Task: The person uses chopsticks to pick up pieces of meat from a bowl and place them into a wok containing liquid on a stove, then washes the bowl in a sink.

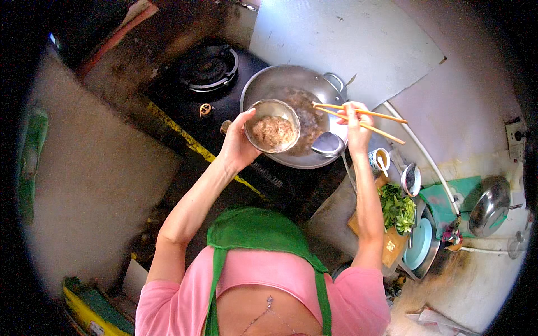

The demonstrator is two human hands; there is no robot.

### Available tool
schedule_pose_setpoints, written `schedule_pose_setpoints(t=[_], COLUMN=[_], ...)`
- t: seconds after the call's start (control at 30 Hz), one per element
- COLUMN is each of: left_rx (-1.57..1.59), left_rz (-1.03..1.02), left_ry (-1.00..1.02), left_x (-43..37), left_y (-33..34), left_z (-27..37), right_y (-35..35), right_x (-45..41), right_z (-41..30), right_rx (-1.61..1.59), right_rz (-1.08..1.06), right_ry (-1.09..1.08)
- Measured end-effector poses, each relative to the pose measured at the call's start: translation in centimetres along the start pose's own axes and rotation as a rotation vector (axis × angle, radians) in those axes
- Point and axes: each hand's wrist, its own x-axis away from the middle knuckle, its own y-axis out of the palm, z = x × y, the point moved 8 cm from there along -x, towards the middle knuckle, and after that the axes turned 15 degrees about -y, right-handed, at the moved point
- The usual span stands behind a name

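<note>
My left hand (240, 145) grips a metal bowl (295, 140) by its left rim, tilted over the near left part of a large wok (269, 80). Pale minced or sliced meat (273, 131) fills the bowl's bottom. In my right hand (356, 126) is a pair of wooden chopsticks (380, 114), their tips together above the wok and pointing left; a small bit seems to sit at the tips. Dark bubbling liquid (304, 98) lies in the wok. A ladle or spatula (328, 145) rests inside against the near right rim.
Left of the wok is a second gas burner (210, 69) on the black cooktop (176, 94). To the right stand a patterned cup (379, 157) with a spoon, a small bowl (411, 179), and a cutting board (391, 252) with chopped greens (395, 206). A metal sheet (336, 46) covers the wall behind.
</note>
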Motion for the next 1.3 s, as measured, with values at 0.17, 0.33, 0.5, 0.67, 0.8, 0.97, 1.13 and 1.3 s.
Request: schedule_pose_setpoints(t=[0.17,0.33,0.5,0.67,0.8,0.97,1.13,1.3], left_rx=[0.05,0.012,-0.075,-0.149,-0.163,-0.168,-0.207,-0.252], left_rz=[-0.033,-0.014,0.011,0.11,0.121,0.091,0.117,0.171], left_ry=[0.041,0.05,0.049,0.015,0.001,-0.04,-0.024,0.017], left_x=[1.3,2.6,3.5,4.2,4.2,3.7,3.8,3.3], left_y=[0.2,-0.2,0.5,0.1,-0.1,0.2,1.2,2.4], left_z=[0.7,0.6,-0.1,-0.7,-1.5,-2.8,-4.4,-5.5], right_y=[0.7,7.4,9.4,8.7,6.8,5.2,5.4,2.0], right_x=[-0.2,4.3,7.5,9.6,10.0,9.7,10.7,10.8], right_z=[-8.1,-15.7,-15.3,-14.9,-15.8,-16.7,-15.4,-14.9], right_rx=[-0.189,-0.227,-0.173,-0.145,-0.117,-0.149,-0.153,-0.215], right_rz=[0.137,-0.305,-0.276,-0.259,-0.295,-0.15,-0.293,-0.246], right_ry=[-0.109,-0.082,-0.142,-0.047,0.011,-0.037,0.01,0.058])
